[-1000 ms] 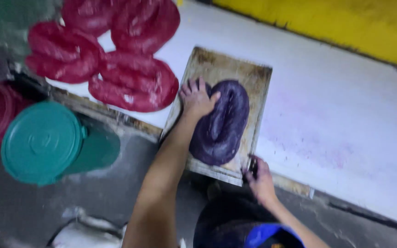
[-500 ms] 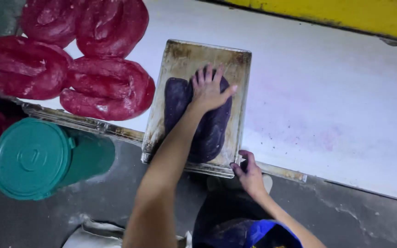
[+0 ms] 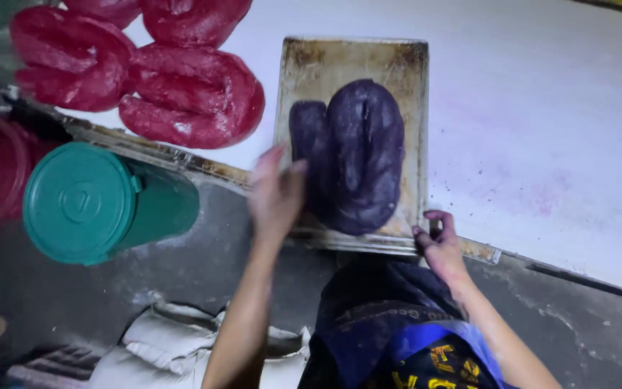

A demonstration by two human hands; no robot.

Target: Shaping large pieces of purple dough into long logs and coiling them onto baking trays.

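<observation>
White counter (image 3: 541, 122) fills the upper frame, edge running from 9 to 4 o'clock. Red dough masses (image 3: 188, 97) lie at 11 o'clock, already shaped. A worn tray (image 3: 311, 65) sits at 12 o'clock, overhanging the counter edge; the purple dough (image 3: 354, 155) lies folded on it, shaping apparently incomplete. A green lidded bin (image 3: 84, 202) stands at 9 o'clock, no label legible. Left hand (image 3: 275, 194), blurred, fingers loosely spread, touches the tray's near left edge. Right hand (image 3: 440, 245), fingers curled, grips the tray's near right corner.
</observation>
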